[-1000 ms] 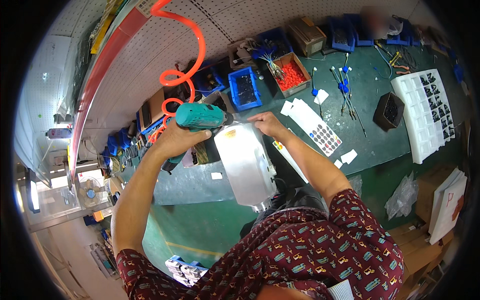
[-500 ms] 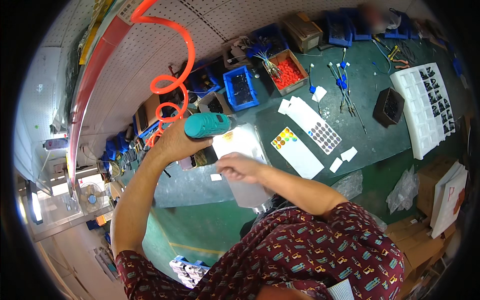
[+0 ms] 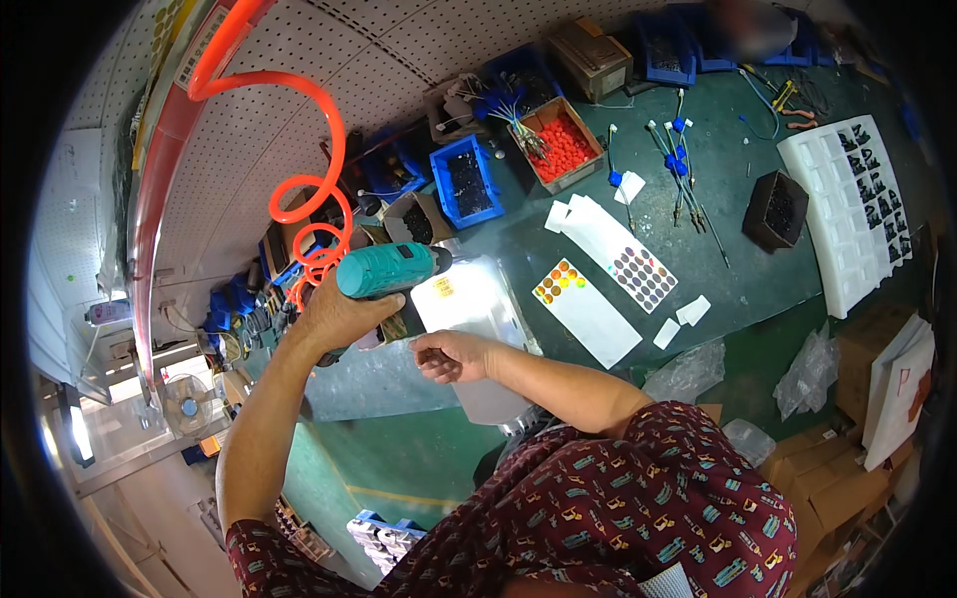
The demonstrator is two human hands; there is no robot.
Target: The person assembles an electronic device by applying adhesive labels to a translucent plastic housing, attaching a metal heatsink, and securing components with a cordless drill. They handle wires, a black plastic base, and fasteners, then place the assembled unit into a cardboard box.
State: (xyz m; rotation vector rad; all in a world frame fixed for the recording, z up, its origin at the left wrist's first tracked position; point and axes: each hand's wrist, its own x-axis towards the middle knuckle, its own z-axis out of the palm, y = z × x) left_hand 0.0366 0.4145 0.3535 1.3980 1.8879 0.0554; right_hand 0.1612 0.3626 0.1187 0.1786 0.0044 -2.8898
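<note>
My left hand [image 3: 344, 317] is wrapped round the grip of a teal cordless drill [image 3: 387, 270], held level with its black chuck pointing right. The chuck end is over the upper left edge of a shiny metal box [image 3: 485, 304], which has a small yellow label and bright glare on its face. The box lies at the bench's front edge, its lower end jutting toward me. Over the box's left side, my right hand [image 3: 449, 356] is curled with its fingers closed; anything inside them is too small to tell.
Sticker sheets [image 3: 610, 334] lie right of the box. Behind stand a blue bin [image 3: 466, 181] and a box of red caps [image 3: 560, 148]. Cables [image 3: 678, 164], a dark container [image 3: 776, 209] and a white tray [image 3: 842, 214] are farther right. An orange coiled hose [image 3: 334, 130] hangs at left.
Both hands have shifted a little left and toward me, the drill moving with my left hand. The whole view has also shifted slightly.
</note>
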